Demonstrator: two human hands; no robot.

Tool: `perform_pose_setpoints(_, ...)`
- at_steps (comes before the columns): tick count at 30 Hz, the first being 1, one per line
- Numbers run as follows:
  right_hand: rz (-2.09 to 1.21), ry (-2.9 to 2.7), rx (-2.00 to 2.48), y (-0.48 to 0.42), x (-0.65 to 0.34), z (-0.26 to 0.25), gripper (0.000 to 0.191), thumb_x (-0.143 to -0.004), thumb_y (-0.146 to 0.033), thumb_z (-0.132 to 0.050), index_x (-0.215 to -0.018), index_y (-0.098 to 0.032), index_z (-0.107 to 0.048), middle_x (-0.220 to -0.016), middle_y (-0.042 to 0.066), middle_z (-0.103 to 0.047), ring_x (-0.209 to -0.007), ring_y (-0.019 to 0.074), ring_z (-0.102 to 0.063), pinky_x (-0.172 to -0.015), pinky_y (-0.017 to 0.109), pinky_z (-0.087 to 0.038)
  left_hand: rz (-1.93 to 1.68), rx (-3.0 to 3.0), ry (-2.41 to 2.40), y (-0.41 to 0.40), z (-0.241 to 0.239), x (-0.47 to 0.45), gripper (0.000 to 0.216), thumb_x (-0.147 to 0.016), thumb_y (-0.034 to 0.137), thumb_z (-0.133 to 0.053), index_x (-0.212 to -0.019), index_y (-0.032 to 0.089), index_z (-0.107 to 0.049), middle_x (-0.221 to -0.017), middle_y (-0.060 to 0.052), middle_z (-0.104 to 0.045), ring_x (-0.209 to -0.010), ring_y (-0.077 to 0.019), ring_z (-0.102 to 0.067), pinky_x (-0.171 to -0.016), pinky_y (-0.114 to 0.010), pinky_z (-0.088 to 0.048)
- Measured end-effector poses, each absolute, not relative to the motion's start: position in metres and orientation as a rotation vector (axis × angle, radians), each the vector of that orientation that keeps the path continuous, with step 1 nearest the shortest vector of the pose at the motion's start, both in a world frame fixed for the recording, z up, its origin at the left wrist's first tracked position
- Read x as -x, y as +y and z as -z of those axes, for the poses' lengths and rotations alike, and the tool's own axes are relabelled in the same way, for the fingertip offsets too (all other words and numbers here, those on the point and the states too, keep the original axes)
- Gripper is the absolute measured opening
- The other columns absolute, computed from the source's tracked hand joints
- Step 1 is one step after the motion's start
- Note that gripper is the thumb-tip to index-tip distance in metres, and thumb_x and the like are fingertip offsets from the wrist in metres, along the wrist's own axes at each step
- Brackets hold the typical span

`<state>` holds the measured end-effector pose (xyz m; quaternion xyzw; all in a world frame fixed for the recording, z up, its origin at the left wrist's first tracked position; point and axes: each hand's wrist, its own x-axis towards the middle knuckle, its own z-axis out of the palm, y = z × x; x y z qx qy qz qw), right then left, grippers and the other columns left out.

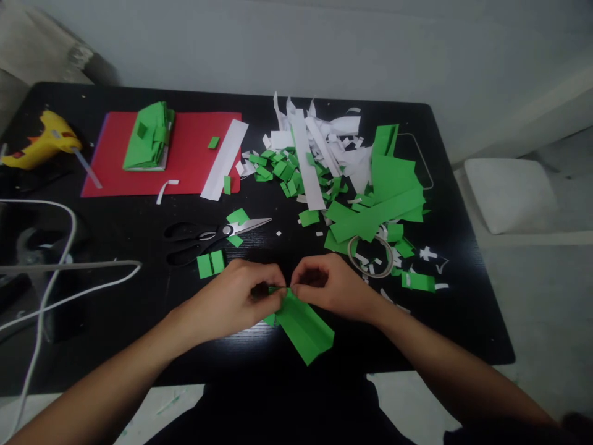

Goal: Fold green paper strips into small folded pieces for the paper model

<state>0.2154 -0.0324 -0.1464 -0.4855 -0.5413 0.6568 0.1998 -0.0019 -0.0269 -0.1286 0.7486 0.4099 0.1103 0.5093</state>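
A folded piece of green paper point(306, 324) hangs between my two hands near the front of the black table. My left hand point(250, 293) pinches its upper edge between thumb and fingers. Close by on the right, my right hand point(324, 284) also pinches the paper's top, fingertips almost meeting the left ones. The paper has a lengthwise crease and its lower end points toward me. Just beyond my left hand lie small green paper pieces point(210, 264) and black-handled scissors point(227, 230) with their blades parted, pointing right. A roll of tape point(370, 256) rests past my right hand.
A yellow glue gun point(44, 142) lies at the far left, near white cables point(69, 272). Folded green paper point(147, 139) sits on a red sheet point(189, 133). White scraps point(343, 127), green cuttings point(285, 170) and larger green sheets point(393, 179) cover the back right. A stool point(509, 194) stands right.
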Motion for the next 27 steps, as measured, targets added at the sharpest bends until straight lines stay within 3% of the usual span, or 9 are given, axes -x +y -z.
perform_pose_setpoints(22,-1.880,-1.476,1.256,-0.0349,-0.2145,0.1464,0.007,-0.076,-0.017,-0.074,-0.079,-0.017,-0.068,-0.073,-0.002,-0.067,-0.067,0.0118,-0.062,-0.062,0.023,-0.049,-0.301,-1.864,0.940,-0.0259,0.1301,0.0047,0.017,-0.095,0.015,-0.058,-0.089,0.020,-0.072,-0.066,0.006,-0.062,-0.056,-0.0068,-0.054,-0.054,-0.020,-0.038)
perform_pose_setpoints(27,-1.795,-1.392,1.247,-0.0337,-0.2140,0.1517,0.009,-0.076,-0.016,-0.074,-0.081,-0.018,-0.066,-0.076,-0.002,-0.067,-0.069,0.0120,-0.064,-0.066,0.025,-0.052,-0.510,-1.946,1.070,-0.0263,0.1339,0.0052,0.011,-0.098,0.022,-0.060,-0.103,0.020,-0.070,-0.085,0.002,-0.071,-0.070,-0.0101,-0.065,-0.061,-0.021,-0.048)
